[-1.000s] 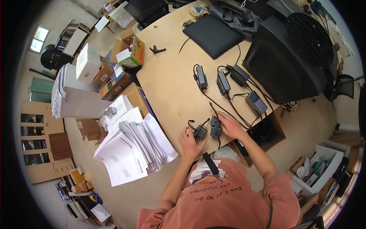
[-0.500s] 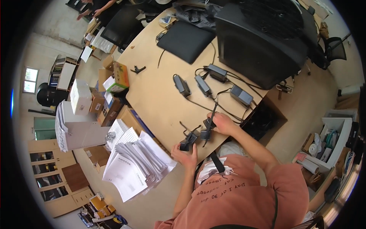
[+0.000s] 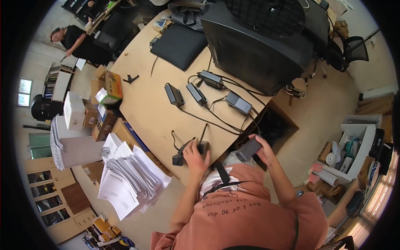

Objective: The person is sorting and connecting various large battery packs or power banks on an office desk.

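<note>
My left hand (image 3: 195, 157) is at the near edge of the table, fingers bent over a small black device (image 3: 203, 147) with a thin upright stick or cable, and partly hiding it. Against the fingers' left side sits another small black device (image 3: 178, 160) with a looped cable. Out past the table's near right edge, my right hand (image 3: 264, 151) grips a dark rectangular block (image 3: 248, 150) by its right end. Farther up the table lie several black power adapters with cords, among them one at the left (image 3: 174, 95) and one at the right (image 3: 238, 103).
A large black monitor (image 3: 254, 50) and a black flat case (image 3: 179, 46) occupy the far side. A small black stand (image 3: 131, 78) lies near the left edge. Stacked papers (image 3: 129, 179) and cardboard boxes (image 3: 111, 87) flank the table. A person (image 3: 77, 41) stands at the far left.
My right hand has moved right, away from the black devices, and now holds the dark block off the table. My left hand has shifted onto the devices. The view has turned; a person shows more fully.
</note>
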### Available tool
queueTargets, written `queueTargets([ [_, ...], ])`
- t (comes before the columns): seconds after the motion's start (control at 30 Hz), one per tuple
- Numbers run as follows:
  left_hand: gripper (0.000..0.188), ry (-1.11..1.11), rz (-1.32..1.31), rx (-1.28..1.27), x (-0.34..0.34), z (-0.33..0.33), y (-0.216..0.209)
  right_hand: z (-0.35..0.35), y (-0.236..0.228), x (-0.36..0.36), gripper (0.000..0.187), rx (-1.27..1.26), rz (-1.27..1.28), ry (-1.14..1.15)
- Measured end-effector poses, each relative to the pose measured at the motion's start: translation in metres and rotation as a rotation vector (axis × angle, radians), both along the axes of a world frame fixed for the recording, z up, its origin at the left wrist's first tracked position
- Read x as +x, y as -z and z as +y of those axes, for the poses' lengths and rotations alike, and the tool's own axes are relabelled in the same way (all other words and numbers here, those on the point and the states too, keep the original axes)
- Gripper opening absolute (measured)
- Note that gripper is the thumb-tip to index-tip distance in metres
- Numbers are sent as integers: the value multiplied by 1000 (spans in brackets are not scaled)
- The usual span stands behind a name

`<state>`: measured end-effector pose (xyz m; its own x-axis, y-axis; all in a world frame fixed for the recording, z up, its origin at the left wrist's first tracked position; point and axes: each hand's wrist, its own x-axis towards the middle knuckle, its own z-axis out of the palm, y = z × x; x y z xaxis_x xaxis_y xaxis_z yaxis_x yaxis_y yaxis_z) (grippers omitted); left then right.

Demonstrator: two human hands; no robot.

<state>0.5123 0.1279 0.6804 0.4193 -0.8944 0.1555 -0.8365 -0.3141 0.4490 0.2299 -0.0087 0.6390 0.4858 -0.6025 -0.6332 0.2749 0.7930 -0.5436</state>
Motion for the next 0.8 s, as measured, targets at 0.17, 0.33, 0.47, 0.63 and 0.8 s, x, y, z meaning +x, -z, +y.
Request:
queueTargets([
  [0.17, 53, 53, 1194, 231, -39, -5, -15, 19, -26, 27, 38, -354, 45, -318],
  [0.33, 48, -298, 2120, 229, -56, -9, 26, 46, -43, 91, 32, -913, 621, -507],
  [0.47, 56, -221, 2111, 305, -40, 0, 43, 37, -5, 106, 31, -1156, 367, -426],
  [0.63, 57, -174, 2017, 329, -47, -2, 14, 3, -8, 125, 25, -118, -150, -452],
  [0.8, 45, -61, 1809, 454, -43, -17, -4, -37, -51, 149, 39, -381, -151, -711],
])
